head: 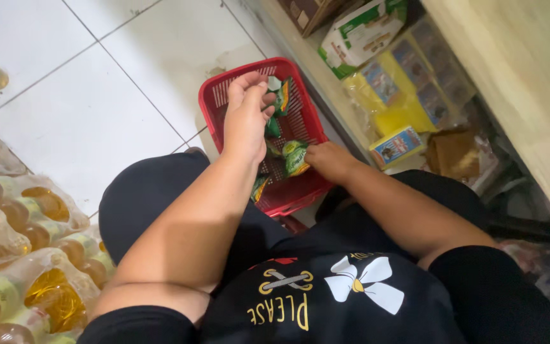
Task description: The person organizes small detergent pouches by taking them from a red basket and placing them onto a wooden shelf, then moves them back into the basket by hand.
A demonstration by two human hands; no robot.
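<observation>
A red plastic basket (221, 95) sits on the white tiled floor between my knees and a low shelf. It holds several small green and yellow sachets. My left hand (246, 114) hovers over the basket's middle, fingers pinched on a green sachet (281, 97). At the basket's right edge my right hand (329, 159) grips another green and yellow sachet (295, 156). More sachets lie partly hidden under my left forearm.
Shrink-wrapped packs of cooking-oil bottles (27, 255) are stacked at the left. The low shelf (300, 57) at the right carries a green and white carton (361, 32), yellow packets (402, 95) and a small blue and yellow box (396, 145). A wooden counter (523, 76) overhangs it.
</observation>
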